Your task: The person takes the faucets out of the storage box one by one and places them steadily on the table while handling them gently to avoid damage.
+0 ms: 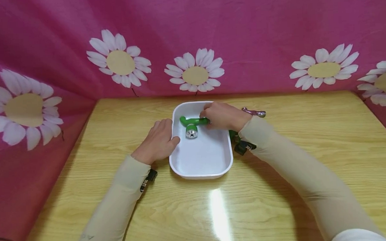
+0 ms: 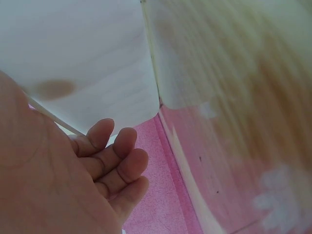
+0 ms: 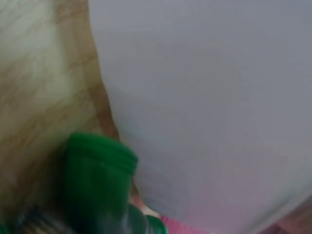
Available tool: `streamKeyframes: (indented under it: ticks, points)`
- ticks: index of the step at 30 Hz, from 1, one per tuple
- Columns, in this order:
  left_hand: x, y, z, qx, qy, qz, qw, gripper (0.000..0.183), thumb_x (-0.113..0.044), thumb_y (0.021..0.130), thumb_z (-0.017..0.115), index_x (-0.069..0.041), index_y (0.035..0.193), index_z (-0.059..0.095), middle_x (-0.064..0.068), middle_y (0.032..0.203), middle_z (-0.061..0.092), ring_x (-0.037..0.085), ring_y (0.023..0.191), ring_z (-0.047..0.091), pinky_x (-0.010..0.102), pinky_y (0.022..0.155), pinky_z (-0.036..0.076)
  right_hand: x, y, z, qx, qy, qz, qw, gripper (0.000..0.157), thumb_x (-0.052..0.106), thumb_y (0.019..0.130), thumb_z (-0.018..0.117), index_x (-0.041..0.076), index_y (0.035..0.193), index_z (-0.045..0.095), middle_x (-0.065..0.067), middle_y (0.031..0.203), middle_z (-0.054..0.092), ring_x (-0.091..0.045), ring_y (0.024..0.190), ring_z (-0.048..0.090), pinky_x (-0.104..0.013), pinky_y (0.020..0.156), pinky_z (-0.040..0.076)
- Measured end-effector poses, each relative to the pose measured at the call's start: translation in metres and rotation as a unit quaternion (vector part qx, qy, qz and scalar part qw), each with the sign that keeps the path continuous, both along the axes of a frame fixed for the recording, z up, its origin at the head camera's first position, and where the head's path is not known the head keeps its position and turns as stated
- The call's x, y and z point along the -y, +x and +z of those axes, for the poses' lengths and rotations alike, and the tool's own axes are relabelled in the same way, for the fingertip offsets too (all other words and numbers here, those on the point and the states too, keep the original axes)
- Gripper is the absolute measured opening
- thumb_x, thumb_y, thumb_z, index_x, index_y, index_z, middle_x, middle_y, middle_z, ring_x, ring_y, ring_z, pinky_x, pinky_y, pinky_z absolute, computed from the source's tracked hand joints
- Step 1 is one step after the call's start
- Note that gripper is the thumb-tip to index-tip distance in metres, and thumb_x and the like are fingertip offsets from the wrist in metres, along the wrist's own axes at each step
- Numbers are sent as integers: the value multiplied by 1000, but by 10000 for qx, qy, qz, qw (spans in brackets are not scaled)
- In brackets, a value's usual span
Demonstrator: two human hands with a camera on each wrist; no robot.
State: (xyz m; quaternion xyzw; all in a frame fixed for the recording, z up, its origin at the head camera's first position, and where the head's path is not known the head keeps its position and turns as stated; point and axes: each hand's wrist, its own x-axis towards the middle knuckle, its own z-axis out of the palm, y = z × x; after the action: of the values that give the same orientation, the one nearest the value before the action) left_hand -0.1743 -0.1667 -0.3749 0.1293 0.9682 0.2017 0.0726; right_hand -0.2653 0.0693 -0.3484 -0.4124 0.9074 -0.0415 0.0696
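A green tap [image 1: 191, 127] with a chrome end lies inside the white tray [image 1: 202, 176]. My right hand [image 1: 223, 115] reaches over the tray's far right rim and grips one end of this tap; its fingertips are partly hidden. At the tray's left side, my left hand [image 1: 158, 141] holds the rim, thumb over the edge. The left wrist view shows the curled fingers [image 2: 124, 168] by the tray's outer wall [image 2: 87, 58]. Neither the tap nor the right fingers can be made out clearly in the right wrist view.
Just right of the tray, partly under the right wrist, lies another green piece [image 3: 100, 175]. A purple and chrome tap [image 1: 254, 112] lies beyond the right wrist. Everything stands on a wooden table [image 1: 171, 215], with a pink flowered cloth [image 1: 250, 35] behind it.
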Motion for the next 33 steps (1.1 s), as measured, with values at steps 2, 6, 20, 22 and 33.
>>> streamKeyframes:
  ticks: [2, 6, 20, 22, 33]
  points:
    - [-2, -1, 0, -13, -1, -10, 10000, 54, -29, 100, 47, 4, 142, 37, 16, 124, 48, 31, 118, 39, 42, 101, 36, 0, 0, 0, 32, 45, 0, 10000, 35, 20, 90, 79, 8, 123, 75, -15, 122, 72, -27, 106, 70, -43, 102, 56]
    - [-2, 0, 0, -47, -17, 20, 10000, 54, -28, 99, 48, 4, 142, 37, 16, 124, 49, 31, 118, 39, 42, 100, 35, 3, -2, -3, 123, 6, -73, 9999, 37, 20, 91, 78, 8, 126, 73, -15, 127, 71, -29, 114, 68, -45, 107, 54]
    - [-2, 0, 0, -88, 35, -23, 10000, 52, -28, 99, 48, 5, 139, 39, 16, 119, 50, 31, 113, 40, 41, 97, 35, 6, -4, -13, -269, -57, 53, 9996, 34, 12, 90, 77, 9, 124, 74, -13, 118, 74, -29, 112, 69, -44, 104, 54]
    - [-3, 0, 0, -49, 21, -2, 10000, 53, -28, 99, 48, 5, 140, 38, 16, 121, 49, 31, 115, 39, 41, 98, 35, 6, -3, -13, -252, -7, 3, 9997, 33, 12, 90, 76, 10, 123, 75, -13, 118, 74, -29, 111, 68, -44, 105, 54]
    - [-3, 0, 0, 110, -21, 57, 9999, 58, -30, 99, 48, 4, 145, 34, 15, 126, 48, 30, 118, 38, 42, 100, 35, 6, -3, -13, -272, 27, 35, 9996, 29, 12, 92, 75, 11, 121, 77, -11, 116, 74, -27, 108, 67, -42, 103, 55]
